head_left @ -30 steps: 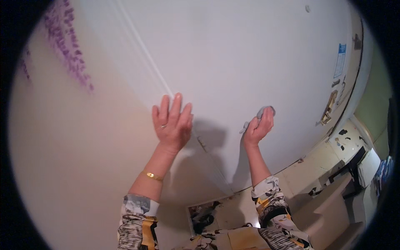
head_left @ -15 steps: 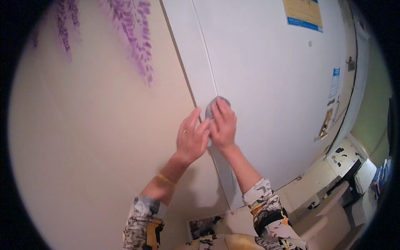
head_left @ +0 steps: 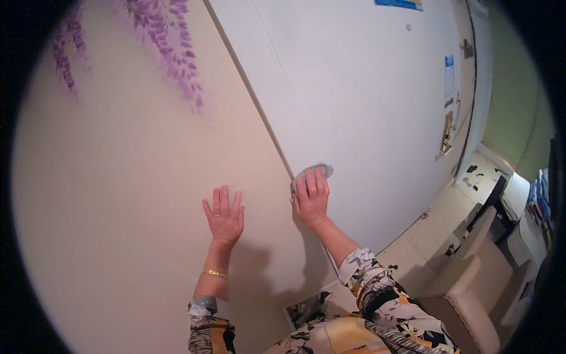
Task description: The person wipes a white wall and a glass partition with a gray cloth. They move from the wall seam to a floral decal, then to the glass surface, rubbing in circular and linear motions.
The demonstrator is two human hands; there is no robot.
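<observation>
A small grey cleaning cloth (head_left: 314, 171) lay pressed flat against the white door panel (head_left: 365, 106), right beside the long edge where that panel met the cream painted wall (head_left: 130, 194). Only the cloth's upper rim showed, peeking out above the fingertips. The right hand (head_left: 312, 199) covered it, palm down and fingers stretched out together, pinning the cloth to the surface rather than gripping it in a fist.

The left hand (head_left: 223, 216) was well apart from the right, laid flat on the cream wall with its fingers spread and nothing in it. A thin gold bracelet (head_left: 215, 274) circled the left wrist, and both forearms ended in patterned sleeves (head_left: 377, 289) of black, white and orange.

Higher up the wall, to the left, hung painted purple flower clusters (head_left: 168, 50). On the far right side of the white panel sat a small blue paper notice (head_left: 448, 75). Below, at the lower right, stood a beige padded chair (head_left: 471, 295) on a pale tiled floor (head_left: 436, 218).
</observation>
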